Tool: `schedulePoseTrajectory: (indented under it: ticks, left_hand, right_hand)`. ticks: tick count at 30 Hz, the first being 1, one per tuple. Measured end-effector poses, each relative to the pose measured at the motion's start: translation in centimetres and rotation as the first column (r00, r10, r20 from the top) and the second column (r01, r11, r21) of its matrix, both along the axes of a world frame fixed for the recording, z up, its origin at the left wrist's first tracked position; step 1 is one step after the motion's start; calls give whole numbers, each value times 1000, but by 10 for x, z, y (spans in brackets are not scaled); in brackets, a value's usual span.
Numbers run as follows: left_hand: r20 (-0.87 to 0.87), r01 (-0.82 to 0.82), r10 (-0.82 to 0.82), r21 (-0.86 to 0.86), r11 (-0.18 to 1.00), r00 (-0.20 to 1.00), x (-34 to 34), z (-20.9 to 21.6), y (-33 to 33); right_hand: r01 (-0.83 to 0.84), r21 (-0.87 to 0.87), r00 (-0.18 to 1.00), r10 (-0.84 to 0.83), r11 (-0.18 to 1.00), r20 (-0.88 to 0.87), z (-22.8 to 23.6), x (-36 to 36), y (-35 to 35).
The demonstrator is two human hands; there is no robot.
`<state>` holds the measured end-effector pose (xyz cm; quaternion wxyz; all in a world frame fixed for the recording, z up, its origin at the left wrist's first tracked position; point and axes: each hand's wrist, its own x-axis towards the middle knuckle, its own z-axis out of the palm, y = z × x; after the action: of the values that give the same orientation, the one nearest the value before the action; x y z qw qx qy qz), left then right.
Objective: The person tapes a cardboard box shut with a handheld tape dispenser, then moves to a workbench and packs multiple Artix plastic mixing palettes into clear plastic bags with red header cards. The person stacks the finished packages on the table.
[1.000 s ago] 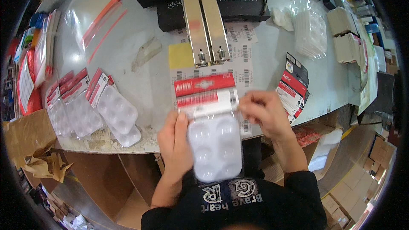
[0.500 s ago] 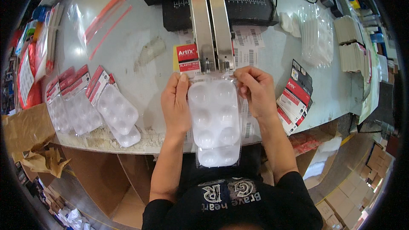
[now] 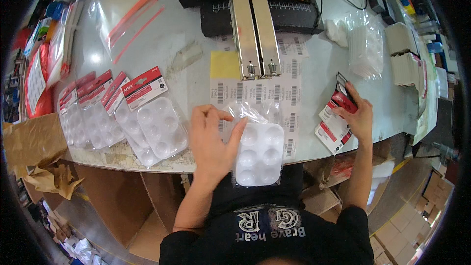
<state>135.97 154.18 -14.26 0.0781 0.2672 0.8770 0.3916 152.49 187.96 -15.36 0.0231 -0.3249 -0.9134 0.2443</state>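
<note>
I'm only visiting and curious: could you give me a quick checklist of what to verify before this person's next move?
1. Left hand at the clear bag: ok, its thumb is at the bag's upper left; firmness of hold cannot be told.
2. White palette inside the bag: ok, wells visible.
3. Right hand at the printed cards: ok, fingers on them.
4. Just one card picked: cannot tell, the hand covers part of them.
5. Card fitted on the bag: not ok, none there.
6. Bag out from under the paired metal arms: ok, it lies nearer the person than their tips.
</note>
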Motion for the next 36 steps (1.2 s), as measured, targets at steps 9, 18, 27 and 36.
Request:
schedulePoseTrajectory:
  ticks: [9, 18, 27, 36]
  left_hand:
    - [746, -283, -200, 466, 839, 636, 23, 54, 18]
    - [602, -163, -53, 297, 941, 797, 27, 47, 11]
    - [414, -235, 47, 415, 879, 909, 25, 44, 10]
    - [535, -422, 166, 402, 812, 828, 23, 35, 11]
  right_hand:
    - [-263, -548, 954, 128, 794, -272, 118, -63, -95]
    - [-538, -386, 840, 513, 749, -175, 101, -111, -128]
    - [-538, -333, 842, 504, 774, -191, 95, -107, -105]
    - [-204, -907, 978, 119, 368, -171, 66, -73, -114]
